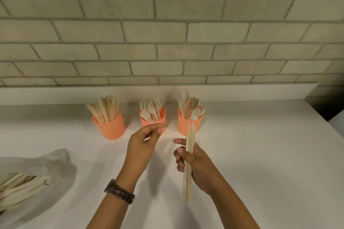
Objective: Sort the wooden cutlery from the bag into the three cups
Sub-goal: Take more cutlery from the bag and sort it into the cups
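Three orange cups stand in a row near the wall: the left cup (111,126) holds wooden knives, the middle cup (149,121) holds forks, the right cup (183,126) holds spoons. My right hand (193,165) grips a stack of wooden cutlery (189,154) edge-on, its tips pointing up in front of the spoon cup. My left hand (143,143) hovers just before the fork cup, fingers loosely curled with thumb and fingertips close together; nothing visible between them. A clear plastic bag (37,171) with several more wooden pieces lies at the left edge.
The white countertop (260,154) runs back to a low white ledge under a pale brick wall (167,33). Its right edge drops off near a dark gap at the far right. A watch sits on my left wrist.
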The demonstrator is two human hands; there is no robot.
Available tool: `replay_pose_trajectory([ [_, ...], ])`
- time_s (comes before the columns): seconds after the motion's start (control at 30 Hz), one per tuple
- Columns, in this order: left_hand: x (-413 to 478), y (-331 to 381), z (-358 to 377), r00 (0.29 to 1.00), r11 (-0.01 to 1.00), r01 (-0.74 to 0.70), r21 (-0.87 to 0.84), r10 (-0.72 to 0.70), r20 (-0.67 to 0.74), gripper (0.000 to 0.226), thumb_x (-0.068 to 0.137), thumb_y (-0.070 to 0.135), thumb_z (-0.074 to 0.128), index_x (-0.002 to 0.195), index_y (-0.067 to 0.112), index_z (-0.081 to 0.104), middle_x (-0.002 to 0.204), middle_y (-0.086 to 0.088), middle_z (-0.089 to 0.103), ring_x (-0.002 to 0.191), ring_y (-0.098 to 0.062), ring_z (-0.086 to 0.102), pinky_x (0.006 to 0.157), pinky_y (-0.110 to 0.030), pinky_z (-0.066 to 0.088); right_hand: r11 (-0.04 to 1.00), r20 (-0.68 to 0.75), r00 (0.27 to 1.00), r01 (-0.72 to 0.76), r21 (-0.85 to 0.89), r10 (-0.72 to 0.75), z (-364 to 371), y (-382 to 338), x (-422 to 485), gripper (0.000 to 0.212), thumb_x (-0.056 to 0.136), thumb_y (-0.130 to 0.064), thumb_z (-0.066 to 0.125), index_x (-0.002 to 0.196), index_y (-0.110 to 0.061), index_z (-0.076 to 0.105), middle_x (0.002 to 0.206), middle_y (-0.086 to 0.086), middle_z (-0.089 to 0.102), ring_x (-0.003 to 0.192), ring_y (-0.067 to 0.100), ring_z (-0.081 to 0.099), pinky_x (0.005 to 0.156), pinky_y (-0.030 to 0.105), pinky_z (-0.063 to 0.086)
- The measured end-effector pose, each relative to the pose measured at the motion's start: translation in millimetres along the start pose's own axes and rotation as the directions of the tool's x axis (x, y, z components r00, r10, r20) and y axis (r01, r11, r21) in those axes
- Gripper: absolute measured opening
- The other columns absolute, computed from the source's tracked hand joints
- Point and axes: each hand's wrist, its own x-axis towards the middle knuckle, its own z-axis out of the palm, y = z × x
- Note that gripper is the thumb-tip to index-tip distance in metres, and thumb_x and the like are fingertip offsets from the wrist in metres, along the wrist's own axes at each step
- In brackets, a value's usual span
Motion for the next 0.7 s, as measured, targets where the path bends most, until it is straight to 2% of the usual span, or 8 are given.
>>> replay_pose_trajectory([
  [0.1,-4.6,-4.2,-8.3,0.999,0.999,0.044,-0.008,-0.044,-0.018,0.021,0.090,0.015,0.057,0.091,0.031,0.070,0.094,0.021,0.071,0.091,0.002,0.063,0.091,-0.026,0.048,0.996,-0.032,0.999,-0.011,0.087,0.013,1.0,-2.9,-1.0,0.015,0.099,-0.016,0.043,0.110,-0.010,0.051,0.063,0.002,0.050,0.040,0.013,0.040,0.045,0.023,0.034],
  [0.2,-12.2,-7.5,-12.8,0.997,0.997,0.073,0.005,-0.073,-0.036,0.022,0.090,0.014,0.056,0.090,0.031,0.070,0.092,0.021,0.071,0.092,-0.006,0.064,0.093,-0.033,0.050,0.997,-0.084,0.996,-0.022,0.080,0.028,2.7,-0.5,-2.2,0.017,0.096,-0.027,0.050,0.103,-0.011,0.052,0.059,0.005,0.050,0.031,0.016,0.041,0.037,0.019,0.033],
  [0.3,-18.0,-6.9,-18.0,0.993,0.995,0.102,0.000,-0.102,-0.055,0.025,0.091,0.011,0.055,0.089,0.031,0.070,0.089,0.017,0.072,0.088,-0.010,0.066,0.090,-0.032,0.052,0.993,-0.112,0.993,-0.028,0.113,0.040,4.4,3.5,1.3,0.019,0.094,-0.027,0.053,0.099,-0.009,0.055,0.059,0.005,0.049,0.032,0.014,0.040,0.036,0.017,0.031],
  [0.47,-24.7,-9.3,-43.2,0.988,0.993,0.119,-0.014,-0.119,-0.101,0.025,0.090,0.010,0.054,0.090,0.029,0.070,0.094,0.010,0.072,0.085,-0.009,0.067,0.085,-0.028,0.052,0.980,-0.019,0.997,-0.071,0.187,0.076,19.1,5.4,9.9,0.018,0.093,-0.024,0.052,0.100,-0.008,0.056,0.054,0.002,0.051,0.027,0.008,0.032,0.033,0.013,0.023],
  [0.57,-24.5,-11.4,-63.0,0.985,0.992,0.126,-0.027,-0.128,-0.115,0.022,0.090,0.011,0.055,0.090,0.027,0.071,0.090,0.008,0.073,0.083,-0.009,0.067,0.085,-0.029,0.052,0.983,-0.003,0.997,-0.075,0.165,0.077,35.9,6.5,13.3,0.015,0.090,-0.021,0.056,0.096,-0.008,0.056,0.053,0.003,0.058,0.026,0.009,0.035,0.031,0.014,0.026],
  [0.7,-18.1,-11.6,-101.3,0.985,0.992,0.116,-0.054,-0.122,-0.125,0.026,0.090,0.009,0.056,0.085,0.030,0.070,0.082,0.015,0.073,0.079,-0.007,0.067,0.085,-0.030,0.052,0.995,-0.009,1.000,-0.026,0.095,0.027,70.7,5.2,27.8,0.013,0.091,-0.020,0.056,0.095,-0.007,0.058,0.059,0.007,0.063,0.028,0.012,0.039,0.033,0.016,0.030],
])
